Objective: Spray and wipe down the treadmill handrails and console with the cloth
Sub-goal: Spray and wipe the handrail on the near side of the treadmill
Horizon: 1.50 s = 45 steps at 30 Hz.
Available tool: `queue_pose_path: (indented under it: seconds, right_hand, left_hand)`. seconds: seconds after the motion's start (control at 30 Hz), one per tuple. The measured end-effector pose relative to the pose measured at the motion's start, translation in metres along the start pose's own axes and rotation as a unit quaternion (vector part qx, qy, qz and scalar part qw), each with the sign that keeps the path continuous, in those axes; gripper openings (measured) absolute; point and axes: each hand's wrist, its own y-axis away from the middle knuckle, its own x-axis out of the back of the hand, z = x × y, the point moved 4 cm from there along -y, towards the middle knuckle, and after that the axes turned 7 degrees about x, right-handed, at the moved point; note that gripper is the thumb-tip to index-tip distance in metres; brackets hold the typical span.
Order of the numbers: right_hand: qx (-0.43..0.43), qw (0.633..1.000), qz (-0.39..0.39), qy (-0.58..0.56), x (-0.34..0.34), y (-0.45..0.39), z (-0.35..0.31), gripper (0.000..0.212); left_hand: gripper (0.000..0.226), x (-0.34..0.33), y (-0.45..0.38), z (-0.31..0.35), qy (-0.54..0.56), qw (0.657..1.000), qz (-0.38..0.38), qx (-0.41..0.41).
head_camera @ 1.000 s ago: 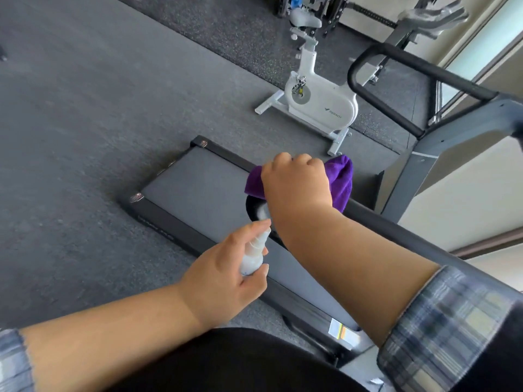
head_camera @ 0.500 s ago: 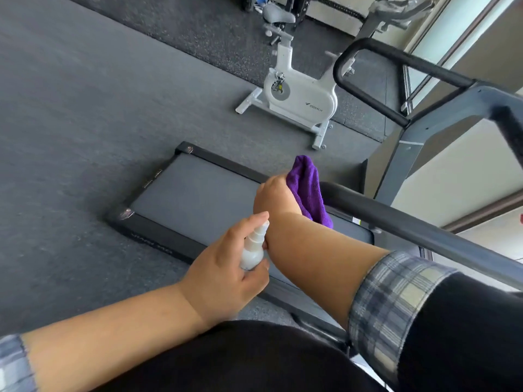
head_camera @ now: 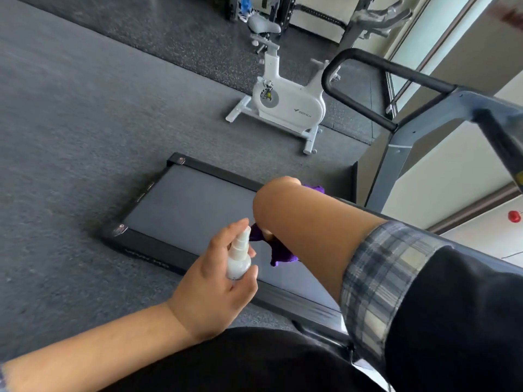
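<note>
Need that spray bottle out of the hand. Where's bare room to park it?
The treadmill belt left of the spray bottle lies bare, as does the carpet beyond. It is crowded around the purple cloth and right hand.

A grey carpeted floor carries everything. A darker speckled mat covers it toward 12 o'clock. The treadmill deck lies flat on the carpet at centre, black-framed with a grey belt. At 1 o'clock a white exercise bike stands on its feet, beside the mat's edge.
</note>
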Motion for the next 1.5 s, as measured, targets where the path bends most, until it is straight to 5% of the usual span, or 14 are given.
queue_pose_path:
  seconds: [0.13, 0.33, 0.57, 0.67, 0.9, 1.13, 1.5]
  right_hand:
    - [-0.013, 0.999, -0.034, -0.03, -0.001, 0.0, 0.012, 0.039]
    - [-0.028, 0.977, 0.102, -0.183, -0.007, 0.028, 0.073, 0.052]
    - [-0.02, 0.881, 0.078, -0.466, -0.077, 0.073, 0.149, 0.06]
    - [-0.056, 0.889, 0.1, -0.442, -0.108, 0.095, 0.166, 0.081]
    - [-0.145, 0.866, 0.217, -0.426, -0.169, 0.146, 0.181, 0.059]
    - [-0.16, 0.907, 0.325, -0.215, -0.138, 0.124, 0.129, 0.076]
    - [-0.136, 0.87, 0.409, -0.241, -0.191, 0.148, 0.157, 0.071]
  left_hand:
    - [0.067, 0.005, -0.008, -0.001, 0.001, 1.0, -0.001, -0.021]
    - [0.063, -0.001, -0.022, 0.004, -0.009, 0.998, -0.031, -0.061]
    - [0.061, -0.018, -0.046, 0.021, -0.003, 0.993, -0.063, -0.098]
    - [0.061, -0.027, -0.054, 0.028, -0.01, 0.989, -0.085, -0.122]
    - [0.06, -0.051, -0.063, 0.042, -0.021, 0.98, -0.129, -0.148]
    - [0.066, -0.071, -0.06, 0.046, -0.024, 0.976, -0.14, -0.168]
    - [0.061, -0.172, -0.037, 0.083, -0.024, 0.97, -0.177, -0.167]
